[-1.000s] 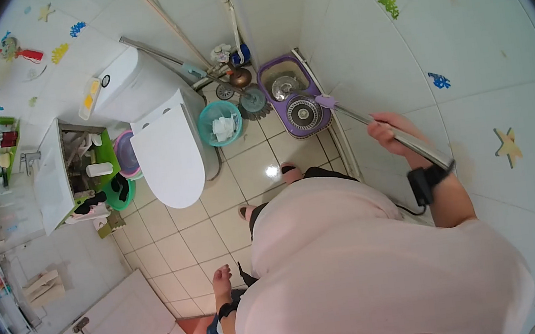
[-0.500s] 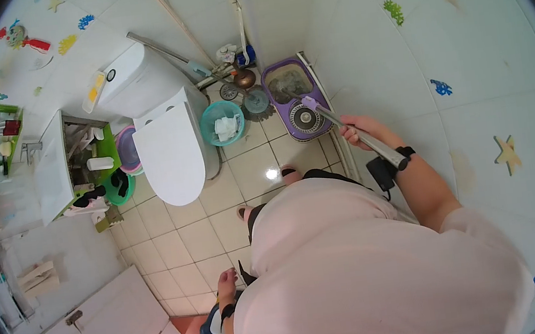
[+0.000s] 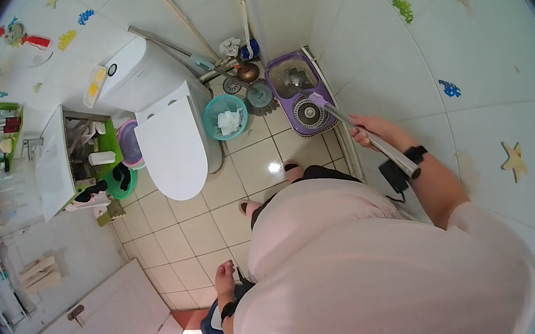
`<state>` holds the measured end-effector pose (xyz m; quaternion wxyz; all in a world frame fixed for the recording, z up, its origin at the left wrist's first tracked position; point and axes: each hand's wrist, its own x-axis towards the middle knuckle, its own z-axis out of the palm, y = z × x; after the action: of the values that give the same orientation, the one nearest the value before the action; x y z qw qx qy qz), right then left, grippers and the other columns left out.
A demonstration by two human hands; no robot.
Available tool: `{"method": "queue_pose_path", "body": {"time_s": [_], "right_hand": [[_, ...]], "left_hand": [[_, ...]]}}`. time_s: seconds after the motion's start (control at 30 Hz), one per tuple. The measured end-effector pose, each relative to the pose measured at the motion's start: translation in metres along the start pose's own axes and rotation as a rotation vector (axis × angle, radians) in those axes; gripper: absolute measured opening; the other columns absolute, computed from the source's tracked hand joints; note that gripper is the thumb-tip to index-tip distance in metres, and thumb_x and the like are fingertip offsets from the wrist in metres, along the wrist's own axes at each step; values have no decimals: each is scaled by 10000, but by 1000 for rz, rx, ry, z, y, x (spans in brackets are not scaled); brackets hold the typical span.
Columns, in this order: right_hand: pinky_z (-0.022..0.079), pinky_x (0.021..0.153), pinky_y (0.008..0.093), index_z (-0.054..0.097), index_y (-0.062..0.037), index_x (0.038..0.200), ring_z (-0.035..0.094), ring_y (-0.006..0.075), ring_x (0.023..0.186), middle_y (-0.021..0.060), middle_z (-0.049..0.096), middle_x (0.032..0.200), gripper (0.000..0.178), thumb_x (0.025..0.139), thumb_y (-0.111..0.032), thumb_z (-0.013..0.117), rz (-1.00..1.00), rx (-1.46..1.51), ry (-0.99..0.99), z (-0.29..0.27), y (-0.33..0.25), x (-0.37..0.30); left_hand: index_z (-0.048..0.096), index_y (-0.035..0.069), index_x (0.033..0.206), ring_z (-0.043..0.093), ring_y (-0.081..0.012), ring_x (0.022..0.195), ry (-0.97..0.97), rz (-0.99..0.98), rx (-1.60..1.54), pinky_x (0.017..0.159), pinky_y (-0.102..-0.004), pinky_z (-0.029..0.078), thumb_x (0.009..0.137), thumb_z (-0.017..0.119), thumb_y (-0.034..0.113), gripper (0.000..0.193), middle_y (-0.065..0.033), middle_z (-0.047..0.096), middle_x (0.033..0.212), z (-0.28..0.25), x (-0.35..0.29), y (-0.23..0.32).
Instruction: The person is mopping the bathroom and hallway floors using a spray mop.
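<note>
My right hand [image 3: 371, 131] is closed around the silver handle of a mop [image 3: 369, 138]. The handle slants down to a purple joint, and the grey mop head [image 3: 297, 77] sits in the water compartment of a purple mop bucket [image 3: 279, 107]. Part of the handle crosses over the bucket's round spinner basket [image 3: 310, 113]. Low on my left side hangs my left hand [image 3: 225, 278], its fingers loosely bent and apart, with nothing seen in it.
A white toilet [image 3: 175, 151] stands left of a teal basin [image 3: 208, 122] holding white tissue. Behind them lean a plunger [image 3: 259, 93] and a long-handled tool [image 3: 201, 61]. At the left are a washbasin cabinet [image 3: 54, 166] and a white door [image 3: 100, 328]. A tiled wall rises on my right.
The whole view has shifted slightly. My right hand still grips the mop, whose head remains in the bucket. My left hand hangs in nearly the same place.
</note>
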<state>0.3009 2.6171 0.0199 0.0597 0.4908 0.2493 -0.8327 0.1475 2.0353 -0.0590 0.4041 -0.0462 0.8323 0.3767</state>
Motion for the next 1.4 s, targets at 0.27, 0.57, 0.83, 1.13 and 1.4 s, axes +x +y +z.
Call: {"method": "queue_pose_path", "body": {"time_s": [0.27,0.57,0.83,1.13,1.4], "right_hand": [[352,349,175,379,-33,855,393,46,455,27,456,673,141,907,-159,415,126,454,-134,-8,-3,-15],[356,349,178,367,-63,891,410,54,461,21,458,653,129,907,-186,401,-1,84,-12,2,4,-18],[354,348,170,392,-29,816,406,48,446,20,450,630,176,896,-183,421,100,324,-195,2,3,31],[368,348,186,403,-32,892,419,61,454,23,453,634,143,899,-174,417,18,195,-43,-3,-1,-61],[394,382,208,402,-89,960,449,84,475,41,486,686,121,871,-150,457,-15,-98,-26,5,8,41]], "left_hand": [[566,-12,1014,557,-148,809,-87,-85,-178,727,-265,458,870,510,290,339,-77,604,908,-34,26,-94],[567,1,1006,550,-154,836,43,21,-159,769,-276,443,874,513,286,319,-67,603,904,8,15,6],[573,-13,967,557,-138,775,-190,-49,-250,715,-254,453,862,527,293,327,-62,600,867,-41,32,-119],[573,-7,991,547,-146,800,57,-95,-196,732,-262,446,864,519,286,324,-78,597,889,-2,23,-22],[572,-11,994,545,-149,818,46,-83,-218,739,-265,445,863,525,287,329,-79,598,895,-5,36,-65]]}}
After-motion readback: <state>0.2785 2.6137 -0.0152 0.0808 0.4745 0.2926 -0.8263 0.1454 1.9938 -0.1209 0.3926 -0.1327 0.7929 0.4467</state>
